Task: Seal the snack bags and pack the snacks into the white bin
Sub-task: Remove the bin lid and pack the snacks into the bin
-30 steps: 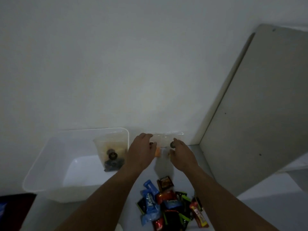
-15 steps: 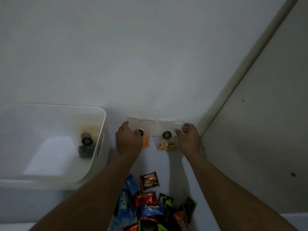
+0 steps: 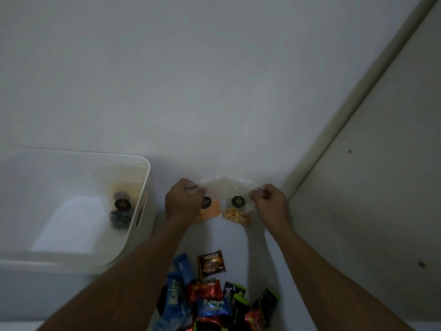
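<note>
Two clear snack bags with round black labels stand against the wall. The left bag (image 3: 211,209) holds orange snacks, and my left hand (image 3: 183,201) pinches its top edge. The right bag (image 3: 237,211) holds yellow cubes, and my right hand (image 3: 269,203) pinches its top right corner. The white bin (image 3: 143,187) sits to the left. Inside it, against its right wall, leans another clear bag (image 3: 121,209) with dark snacks.
A pile of small wrapped snacks (image 3: 210,297) lies on the white surface between my forearms, with a brown Nextar packet (image 3: 211,263) at its far edge. A white wall is straight ahead. A grey panel (image 3: 370,187) slants along the right.
The view has swung left and down, so the bin now shows more fully. Both hands moved from the bags' fronts to their top edges and now pinch them.
</note>
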The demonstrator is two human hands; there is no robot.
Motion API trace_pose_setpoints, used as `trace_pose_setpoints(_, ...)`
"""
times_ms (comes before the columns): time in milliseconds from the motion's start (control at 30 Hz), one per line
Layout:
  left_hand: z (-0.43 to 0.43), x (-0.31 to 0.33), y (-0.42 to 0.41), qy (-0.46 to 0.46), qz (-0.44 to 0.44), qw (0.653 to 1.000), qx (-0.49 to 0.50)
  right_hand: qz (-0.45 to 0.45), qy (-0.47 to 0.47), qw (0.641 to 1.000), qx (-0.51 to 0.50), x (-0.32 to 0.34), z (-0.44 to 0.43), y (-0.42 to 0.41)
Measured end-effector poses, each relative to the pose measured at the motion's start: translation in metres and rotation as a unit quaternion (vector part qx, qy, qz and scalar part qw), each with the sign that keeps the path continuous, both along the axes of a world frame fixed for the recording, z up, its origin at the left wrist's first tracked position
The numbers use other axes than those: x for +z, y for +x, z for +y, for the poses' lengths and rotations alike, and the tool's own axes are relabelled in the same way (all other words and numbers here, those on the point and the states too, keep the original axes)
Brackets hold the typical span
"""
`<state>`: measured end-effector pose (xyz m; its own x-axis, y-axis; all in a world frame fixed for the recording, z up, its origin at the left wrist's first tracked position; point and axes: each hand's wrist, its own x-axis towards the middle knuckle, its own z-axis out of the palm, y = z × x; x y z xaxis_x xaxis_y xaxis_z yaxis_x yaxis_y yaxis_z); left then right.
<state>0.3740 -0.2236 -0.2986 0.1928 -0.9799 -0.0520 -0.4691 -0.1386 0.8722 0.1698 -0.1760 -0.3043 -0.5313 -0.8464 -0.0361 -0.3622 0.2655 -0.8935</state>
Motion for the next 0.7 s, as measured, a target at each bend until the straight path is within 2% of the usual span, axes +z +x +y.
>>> trace_pose_setpoints(133, -0.001, 0.015, -0.002, -0.004, -0.062, 0.995, -0.081, 0.136, -0.004, 0.987, 0.088, 0.017, 0.005, 0.003)
trace_pose_setpoints(367, 0.003, 0.036, 0.007, -0.065, -0.227, 0.95, -0.206, 0.241, 0.013, 0.957, 0.163, 0.041, 0.005, 0.004)
trace_pose_setpoints(533, 0.01, 0.067, 0.007, -0.096, -0.257, 0.932, -0.235, 0.316, 0.047, 0.932, 0.175, 0.071, 0.015, 0.005)
trace_pose_setpoints(700, 0.014, 0.121, 0.014, -0.113, -0.261, 0.928, -0.242, 0.374, 0.014, 0.911, 0.174, 0.118, 0.023, 0.01)
